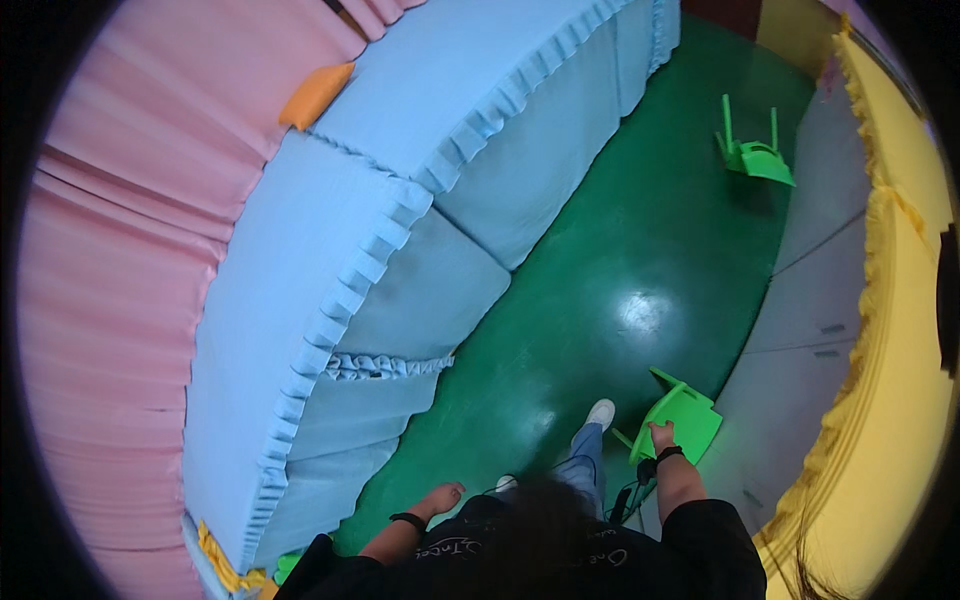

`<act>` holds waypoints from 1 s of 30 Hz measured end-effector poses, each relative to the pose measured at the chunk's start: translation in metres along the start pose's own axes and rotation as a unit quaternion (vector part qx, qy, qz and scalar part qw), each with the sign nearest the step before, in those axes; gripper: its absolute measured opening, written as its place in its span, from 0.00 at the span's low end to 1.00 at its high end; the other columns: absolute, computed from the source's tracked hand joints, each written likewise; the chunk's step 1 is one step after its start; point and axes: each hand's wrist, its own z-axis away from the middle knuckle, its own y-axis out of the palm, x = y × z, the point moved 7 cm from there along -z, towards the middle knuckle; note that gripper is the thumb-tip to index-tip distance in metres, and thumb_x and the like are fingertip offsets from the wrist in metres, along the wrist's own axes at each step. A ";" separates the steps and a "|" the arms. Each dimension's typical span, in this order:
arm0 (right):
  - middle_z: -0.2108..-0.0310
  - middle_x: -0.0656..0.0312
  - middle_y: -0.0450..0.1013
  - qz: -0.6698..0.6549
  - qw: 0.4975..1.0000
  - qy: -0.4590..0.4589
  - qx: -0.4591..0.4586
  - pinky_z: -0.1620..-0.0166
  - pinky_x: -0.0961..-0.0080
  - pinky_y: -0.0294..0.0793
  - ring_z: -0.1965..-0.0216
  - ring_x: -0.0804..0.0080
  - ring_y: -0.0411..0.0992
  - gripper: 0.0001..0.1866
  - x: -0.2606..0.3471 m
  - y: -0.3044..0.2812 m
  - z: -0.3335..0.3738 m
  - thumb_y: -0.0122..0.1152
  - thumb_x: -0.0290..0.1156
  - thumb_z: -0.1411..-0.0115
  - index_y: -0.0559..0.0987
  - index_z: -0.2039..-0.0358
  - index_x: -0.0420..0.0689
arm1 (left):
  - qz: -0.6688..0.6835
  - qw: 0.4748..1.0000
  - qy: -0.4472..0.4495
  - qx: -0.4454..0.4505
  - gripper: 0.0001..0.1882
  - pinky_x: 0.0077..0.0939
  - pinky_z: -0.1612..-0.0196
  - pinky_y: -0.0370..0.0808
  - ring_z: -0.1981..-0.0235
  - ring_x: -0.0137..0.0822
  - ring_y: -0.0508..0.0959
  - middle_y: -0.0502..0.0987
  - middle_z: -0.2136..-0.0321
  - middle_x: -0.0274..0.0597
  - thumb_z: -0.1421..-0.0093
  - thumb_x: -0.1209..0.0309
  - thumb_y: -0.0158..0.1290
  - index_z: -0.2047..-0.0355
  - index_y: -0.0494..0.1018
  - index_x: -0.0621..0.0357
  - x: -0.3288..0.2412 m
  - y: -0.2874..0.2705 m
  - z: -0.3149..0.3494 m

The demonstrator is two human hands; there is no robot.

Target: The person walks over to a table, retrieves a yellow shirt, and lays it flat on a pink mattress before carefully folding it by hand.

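Observation:
My left hand (443, 497) is low in the middle, its fingers curled together and nothing seen in them. It hangs over the green floor, beside the blue cloth-covered row. My right hand (662, 438), with a dark band at its wrist, is over a small green chair (692, 420). Its fingers look bent in; whether they touch or grip the chair I cannot tell. The chair's legs point toward the left. Farther off, a second green chair (762, 160) stands or lies by the grey panels, its legs pointing away from me.
Blue ruffled cloth (300, 210) covers a long row on the left, with an orange cushion (317, 95) and pink drapes (130, 300) behind it. Grey panels (800, 330) under yellow ruffled cloth (895, 400) line the right. The shiny green floor (570, 320) runs between them.

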 end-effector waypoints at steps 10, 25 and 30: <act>0.47 0.49 0.57 -0.049 0.990 0.129 0.013 0.61 0.53 0.66 0.53 0.49 0.61 0.38 -0.045 0.029 -0.116 0.57 0.36 0.52 0.51 0.43 0.42 | -0.158 0.982 -0.097 -0.021 0.15 0.39 0.58 0.67 0.62 0.52 0.71 0.73 0.66 0.53 0.50 0.70 0.39 0.63 0.70 0.55 -0.086 0.005 0.042; 0.62 0.57 0.72 0.650 0.739 -0.161 0.075 0.64 0.67 0.71 0.62 0.61 0.70 0.12 -0.017 -0.065 -0.092 0.55 0.35 0.49 0.76 0.64 0.47 | -0.051 0.985 -0.034 -0.164 0.15 0.37 0.55 0.67 0.60 0.50 0.71 0.73 0.63 0.51 0.47 0.68 0.37 0.62 0.70 0.56 -0.100 -0.002 0.048; 0.62 0.55 0.71 0.328 0.918 -0.192 0.111 0.62 0.66 0.71 0.62 0.58 0.70 0.22 -0.023 -0.124 -0.154 0.60 0.37 0.52 0.69 0.58 0.41 | 0.017 0.980 -0.044 -0.192 0.16 0.36 0.53 0.66 0.56 0.47 0.70 0.72 0.59 0.50 0.48 0.68 0.39 0.60 0.70 0.55 -0.053 0.036 0.052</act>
